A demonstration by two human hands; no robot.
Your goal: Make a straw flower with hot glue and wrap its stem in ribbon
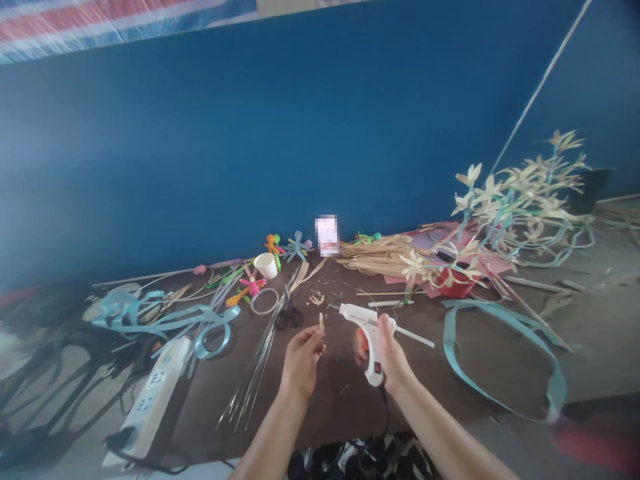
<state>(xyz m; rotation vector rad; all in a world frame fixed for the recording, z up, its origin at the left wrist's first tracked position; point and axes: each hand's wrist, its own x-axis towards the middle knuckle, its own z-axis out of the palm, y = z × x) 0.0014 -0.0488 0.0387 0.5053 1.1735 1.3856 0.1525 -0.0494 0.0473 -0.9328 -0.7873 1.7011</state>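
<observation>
My right hand [390, 357] is wrapped round a white hot glue gun [361, 315], its nozzle pointing left and a glue stick [415, 337] jutting from its rear. Between the fingertips of my left hand [303, 353] is pinched a small pale strip [321, 321], perhaps a piece of dried husk. The nozzle and the strip are close but apart. Just beyond them, cut pale scraps [317, 299] lie on the dark table [210, 410]. Black-handled scissors [289, 315] rest left of the scraps, beside a bundle of thin metal wires [253, 377].
On the left are a white power strip [150, 397] and blue ribbon [165, 319]. A paper cup [265, 265], tape ring [265, 301] and fuzzy figures [253, 283] stand farther back. Dried husks [383, 253], pale husk flowers [520, 190] and a ribbon loop [500, 393] occupy the right.
</observation>
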